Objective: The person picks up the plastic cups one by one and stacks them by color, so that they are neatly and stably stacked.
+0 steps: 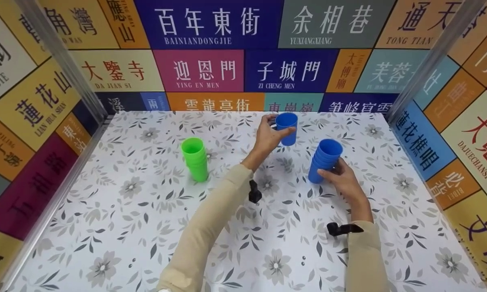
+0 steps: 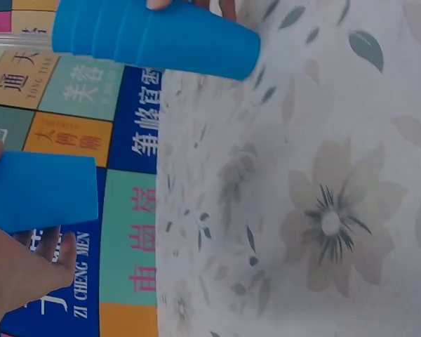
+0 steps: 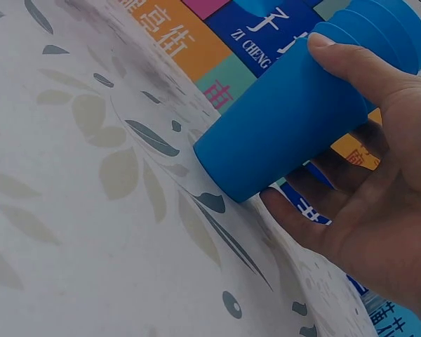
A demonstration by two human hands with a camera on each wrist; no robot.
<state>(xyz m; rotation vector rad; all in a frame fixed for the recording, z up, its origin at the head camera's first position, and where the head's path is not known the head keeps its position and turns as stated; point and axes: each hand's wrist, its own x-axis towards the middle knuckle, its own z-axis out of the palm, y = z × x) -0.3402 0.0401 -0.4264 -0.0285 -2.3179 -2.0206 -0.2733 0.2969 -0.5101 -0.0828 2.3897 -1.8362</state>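
Note:
My left hand [image 1: 269, 136] holds a single blue cup [image 1: 288, 136] with thumb and fingers round its side, near the back of the table. In the left wrist view that cup [image 2: 49, 189] hangs clear of the tabletop. My right hand [image 1: 344, 178] grips a stack of several nested blue cups [image 1: 323, 160] from its right side, mouth up. The right wrist view shows the stack [image 3: 288, 119] tilted in frame, thumb on one side and fingers on the other; whether its base touches the cloth I cannot tell. Left of both hands stands a stack of green cups [image 1: 195, 162].
A white table [image 1: 138, 227] with a grey floral cover lies beneath the hands. Panels with coloured lettered blocks [image 1: 211, 24] rise behind it and along both sides. Black straps or mounts [image 1: 255, 192] sit at both wrists.

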